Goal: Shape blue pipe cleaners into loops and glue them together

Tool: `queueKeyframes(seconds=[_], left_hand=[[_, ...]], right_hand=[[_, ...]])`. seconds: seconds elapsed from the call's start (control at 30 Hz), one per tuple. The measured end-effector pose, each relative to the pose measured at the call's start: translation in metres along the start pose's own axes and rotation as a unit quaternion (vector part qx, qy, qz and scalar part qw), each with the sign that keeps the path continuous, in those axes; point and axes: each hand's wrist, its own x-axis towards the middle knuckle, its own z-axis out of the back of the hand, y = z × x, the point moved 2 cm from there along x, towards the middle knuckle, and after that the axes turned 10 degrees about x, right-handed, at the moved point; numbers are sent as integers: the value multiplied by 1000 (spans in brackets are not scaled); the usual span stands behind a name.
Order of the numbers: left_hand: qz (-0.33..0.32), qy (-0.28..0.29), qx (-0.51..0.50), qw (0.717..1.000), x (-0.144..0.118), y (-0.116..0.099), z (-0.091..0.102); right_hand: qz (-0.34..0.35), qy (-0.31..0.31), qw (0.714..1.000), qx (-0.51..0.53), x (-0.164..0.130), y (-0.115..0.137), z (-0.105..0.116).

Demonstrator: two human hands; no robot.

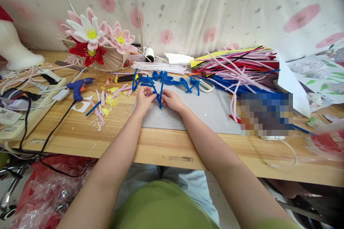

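Between my two hands are blue pipe cleaners (162, 87), crossed and joined low down near my fingertips. My left hand (145, 99) pinches them from the left, its fingers closed. From the right, my right hand (171, 99) also closes thumb and fingers on them; the exact grip point is too small to make out. Just beyond my hands, several bent and twisted blue pipe cleaner pieces (177, 81) lie in a row. Under my hands is a grey cutting mat (163, 120) with a printed grid.
A blue glue gun (77, 87) lies left, its black cord crossing the table edge. Pink and yellow scraps (107, 105) are strewn beside it. Fuzzy flowers (92, 34) stand at the back left. Pipe cleaner bundles (242, 64) are heaped right. A power strip (34, 107) sits far left.
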Motion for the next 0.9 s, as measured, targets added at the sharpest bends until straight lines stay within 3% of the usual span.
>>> queueKeyframes(seconds=[0.2, 0.53, 0.6, 0.7, 0.8, 0.9], left_hand=[[-46, -4, -1, 999, 2, 1, 1], [-154, 60, 179, 970, 3, 0, 11], [-131, 66, 146, 978, 2, 0, 9], [-27, 90, 56, 994, 0, -2, 7], [78, 150, -24, 985, -4, -5, 5], [100, 202, -71, 972, -7, -8, 4]], right_hand=[[55, 25, 996, -62, 1, -1, 0], [108, 7, 986, -124, -2, -2, -2], [126, 13, 982, -137, -4, 0, -3], [139, 17, 981, -131, -5, 1, -2], [144, 16, 985, -91, -6, 2, -1], [135, 38, 989, -40, -6, 3, -2]])
